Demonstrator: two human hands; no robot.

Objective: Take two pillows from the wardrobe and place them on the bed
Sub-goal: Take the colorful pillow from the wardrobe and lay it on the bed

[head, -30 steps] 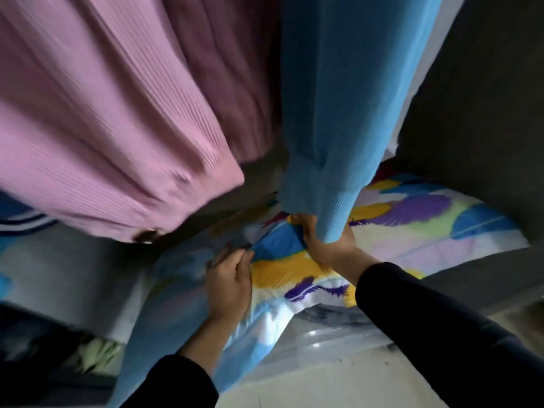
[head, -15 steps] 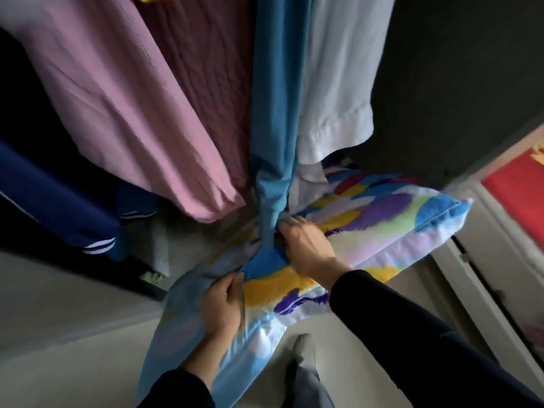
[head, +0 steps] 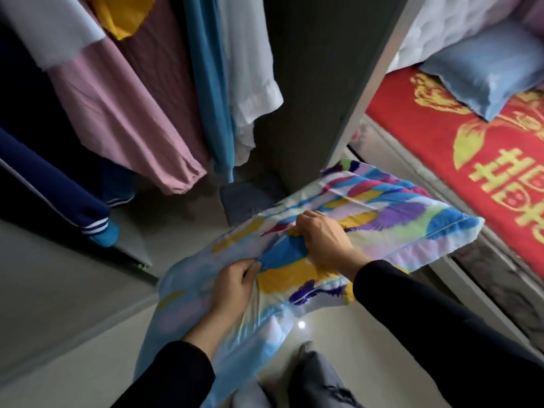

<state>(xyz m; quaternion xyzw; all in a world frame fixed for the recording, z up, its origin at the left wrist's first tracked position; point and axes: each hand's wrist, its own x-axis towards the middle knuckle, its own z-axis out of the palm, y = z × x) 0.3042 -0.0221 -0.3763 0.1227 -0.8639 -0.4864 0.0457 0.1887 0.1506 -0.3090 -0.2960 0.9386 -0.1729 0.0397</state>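
I hold a pillow (head: 391, 222) with a bright feather print in blue, yellow and purple, out in front of the open wardrobe (head: 309, 92). My left hand (head: 232, 287) pinches its fabric near the middle. My right hand (head: 323, 240) grips a bunched fold a little farther up and to the right. The pillow hangs in the air over the floor, its right end pointing toward the bed (head: 435, 119) with a red and gold cover. A light blue pillow (head: 485, 66) lies on that bed at the upper right.
Hanging clothes fill the wardrobe: a pink garment (head: 123, 113), a blue one (head: 212, 92), a white one (head: 250, 69) and a navy one (head: 50, 184). A folded dark cloth (head: 244, 201) lies on the wardrobe floor. My leg (head: 321, 384) shows below over the pale floor.
The pillow has come out of the wardrobe, away from under the hanging clothes, and moved right toward the bed. Both hands kept their grip. The view swung right, showing the bed.
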